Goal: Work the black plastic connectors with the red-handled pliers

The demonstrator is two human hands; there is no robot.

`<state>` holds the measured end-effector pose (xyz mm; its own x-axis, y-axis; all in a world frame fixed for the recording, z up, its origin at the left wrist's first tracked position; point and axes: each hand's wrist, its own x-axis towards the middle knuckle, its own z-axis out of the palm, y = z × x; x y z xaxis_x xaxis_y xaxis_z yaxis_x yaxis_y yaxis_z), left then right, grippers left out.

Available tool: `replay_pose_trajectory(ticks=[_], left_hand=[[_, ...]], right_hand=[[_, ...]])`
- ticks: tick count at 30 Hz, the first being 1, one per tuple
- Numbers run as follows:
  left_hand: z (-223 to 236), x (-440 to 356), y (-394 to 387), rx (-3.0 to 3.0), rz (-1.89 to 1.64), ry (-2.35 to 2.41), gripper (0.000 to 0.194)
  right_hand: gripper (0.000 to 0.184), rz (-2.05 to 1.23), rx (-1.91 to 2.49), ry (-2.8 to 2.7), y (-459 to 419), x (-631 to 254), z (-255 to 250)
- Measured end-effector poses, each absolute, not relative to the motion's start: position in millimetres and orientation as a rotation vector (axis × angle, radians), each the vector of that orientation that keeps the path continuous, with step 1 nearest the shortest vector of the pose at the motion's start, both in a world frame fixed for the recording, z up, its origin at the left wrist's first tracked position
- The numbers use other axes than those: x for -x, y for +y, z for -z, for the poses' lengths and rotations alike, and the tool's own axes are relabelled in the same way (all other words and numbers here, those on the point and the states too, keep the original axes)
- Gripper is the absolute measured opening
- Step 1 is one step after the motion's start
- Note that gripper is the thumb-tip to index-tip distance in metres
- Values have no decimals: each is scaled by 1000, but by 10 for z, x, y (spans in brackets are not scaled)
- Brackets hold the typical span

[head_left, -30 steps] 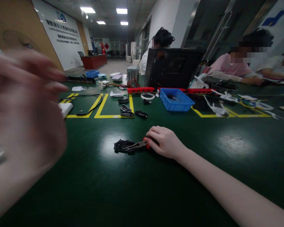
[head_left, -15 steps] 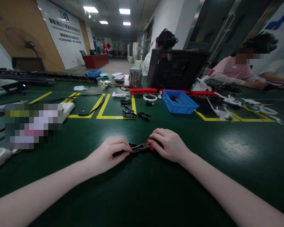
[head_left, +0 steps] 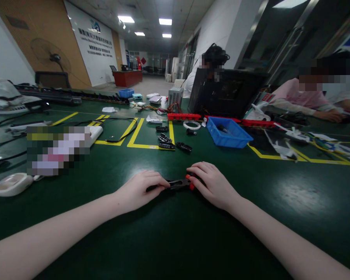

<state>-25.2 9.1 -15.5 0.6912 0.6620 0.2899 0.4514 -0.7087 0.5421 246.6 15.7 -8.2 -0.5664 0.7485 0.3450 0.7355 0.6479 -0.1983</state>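
Your right hand [head_left: 211,181] is curled around the red-handled needle-nose pliers [head_left: 183,182]. Just left of the pliers, your left hand [head_left: 140,188] pinches a black plastic part [head_left: 152,188] (mostly hidden, so you can't tell whether the tips grip it). Beyond the pliers lie loose black pieces [head_left: 167,146]; beyond and to their right stands a blue plastic bin [head_left: 231,138].

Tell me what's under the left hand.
Under the left hand, a black part shows in the gap between thumb and fingers. The hand covers most of it. The pliers point toward it; their tips cannot be made out at the fingers.
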Motion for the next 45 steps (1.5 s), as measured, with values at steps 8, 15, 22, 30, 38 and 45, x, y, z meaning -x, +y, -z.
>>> replay_pose_trajectory(ticks=[8, 15, 22, 30, 38, 45], left_hand=[[155, 243, 84, -2486, -686, 865, 19], [181, 259, 91, -2434, -700, 897, 10], [191, 279, 91, -2485, -724, 873, 6], [166, 294, 64, -2548, -709, 896, 9], [167, 287, 95, -2362, -719, 848, 14], [165, 301, 95, -2348, -716, 868, 21]], right_hand=[[44, -69, 1017, -2628, 155, -2571, 15], [73, -117, 1210, -2598, 251, -2798, 108], [65, 57, 1122, -2594, 209, -2830, 145], [57, 358, 917, -2517, 136, -2802, 89], [46, 436, 928, -2525, 118, -2804, 50], [43, 481, 927, -2436, 140, -2810, 63]])
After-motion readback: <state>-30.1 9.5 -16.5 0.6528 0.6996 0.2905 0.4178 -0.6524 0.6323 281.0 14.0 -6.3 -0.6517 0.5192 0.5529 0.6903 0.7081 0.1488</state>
